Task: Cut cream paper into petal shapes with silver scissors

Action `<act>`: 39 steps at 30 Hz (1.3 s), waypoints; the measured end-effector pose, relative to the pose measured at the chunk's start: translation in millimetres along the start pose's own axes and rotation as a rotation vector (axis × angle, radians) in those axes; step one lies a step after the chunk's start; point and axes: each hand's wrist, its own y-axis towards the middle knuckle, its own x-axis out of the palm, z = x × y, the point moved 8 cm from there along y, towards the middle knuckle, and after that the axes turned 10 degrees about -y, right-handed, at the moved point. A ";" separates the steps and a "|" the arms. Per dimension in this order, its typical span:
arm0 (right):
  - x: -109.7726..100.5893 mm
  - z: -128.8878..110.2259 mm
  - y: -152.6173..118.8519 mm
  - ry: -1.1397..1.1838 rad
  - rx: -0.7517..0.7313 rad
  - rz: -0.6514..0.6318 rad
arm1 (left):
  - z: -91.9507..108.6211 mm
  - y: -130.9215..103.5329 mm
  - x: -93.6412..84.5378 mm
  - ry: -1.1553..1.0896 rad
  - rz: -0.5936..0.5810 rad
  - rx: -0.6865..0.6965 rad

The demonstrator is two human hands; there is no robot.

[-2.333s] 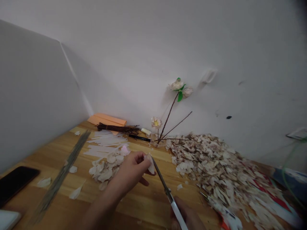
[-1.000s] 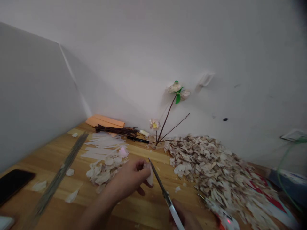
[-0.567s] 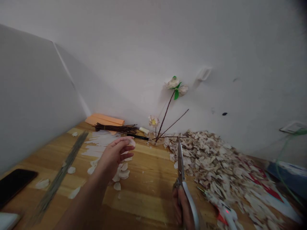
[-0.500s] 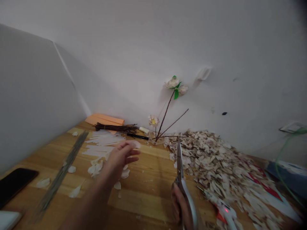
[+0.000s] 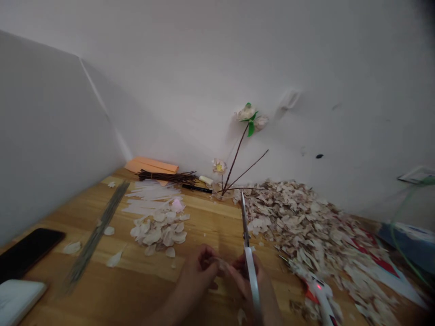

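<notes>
My right hand [image 5: 253,283] grips a pair of scissors [image 5: 247,244] with white handles, the shut blades pointing away from me toward the wall. My left hand [image 5: 200,271] is close beside it, and both hands pinch a small pale piece [image 5: 219,262] between their fingertips low over the wooden table [image 5: 210,217]. The piece is blurred and partly hidden by my fingers. A small heap of cut white petals [image 5: 159,231] lies to the left of my hands.
A big pile of pale scraps [image 5: 306,226] covers the right side. A glue gun [image 5: 319,294] lies near it. A flower branch [image 5: 243,149] leans on the wall. Brown twigs [image 5: 166,176], white strips [image 5: 149,199], a wire bundle [image 5: 98,231] and a phone [image 5: 27,251] lie left.
My left hand dropped a cut petal at the small heap, then came back beside my right hand. The scissors swung from slanting left to pointing straight ahead. Both hands now pinch a new piece.
</notes>
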 end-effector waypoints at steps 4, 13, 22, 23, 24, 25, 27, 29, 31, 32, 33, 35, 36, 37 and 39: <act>-8.0 -10.5 -2.7 -0.105 -0.012 0.019 | -11.0 -3.8 3.1 -0.012 -0.014 -0.053; -6.5 -19.8 -3.0 -0.232 -0.006 -0.040 | -8.6 -8.7 4.2 -0.056 -0.031 -0.045; 6.7 -10.6 -18.2 0.221 0.333 -0.340 | 3.1 -8.2 11.4 -0.277 -0.400 -0.030; 9.6 -11.8 -21.7 0.281 0.369 -0.406 | 4.0 -8.1 11.8 -0.305 -0.408 -0.041; 10.9 -13.0 -24.4 0.315 0.389 -0.453 | 4.7 -9.1 13.6 -0.337 -0.425 -0.056; 10.3 -13.7 -25.9 0.316 0.391 -0.475 | 5.2 -11.1 16.2 -0.371 -0.448 -0.074; 8.7 -11.9 -28.4 0.285 0.396 -0.503 | 5.5 -16.8 21.5 -0.418 -0.486 -0.111; 8.5 -8.7 -31.1 0.254 0.402 -0.525 | 4.1 -22.5 25.1 -0.429 -0.508 -0.146; 9.8 -6.7 -33.3 0.219 0.399 -0.542 | 3.0 -26.1 27.5 -0.442 -0.529 -0.154; 10.7 -6.6 -33.7 0.199 0.393 -0.545 | 2.7 -26.8 28.5 -0.451 -0.542 -0.145; 11.8 -7.0 -33.7 0.178 0.384 -0.543 | 2.6 -26.5 28.9 -0.464 -0.548 -0.130; 14.1 -9.3 -32.4 0.133 0.356 -0.527 | 1.8 -24.4 28.7 -0.495 -0.543 -0.106; 15.2 -10.8 -31.3 0.110 0.339 -0.515 | 1.4 -22.8 28.0 -0.512 -0.529 -0.103; 16.2 -12.1 -30.2 0.086 0.322 -0.500 | 1.7 -21.0 26.7 -0.536 -0.504 -0.099; 17.3 -14.2 -28.0 0.037 0.285 -0.463 | 5.9 -17.1 21.8 -0.597 -0.431 -0.079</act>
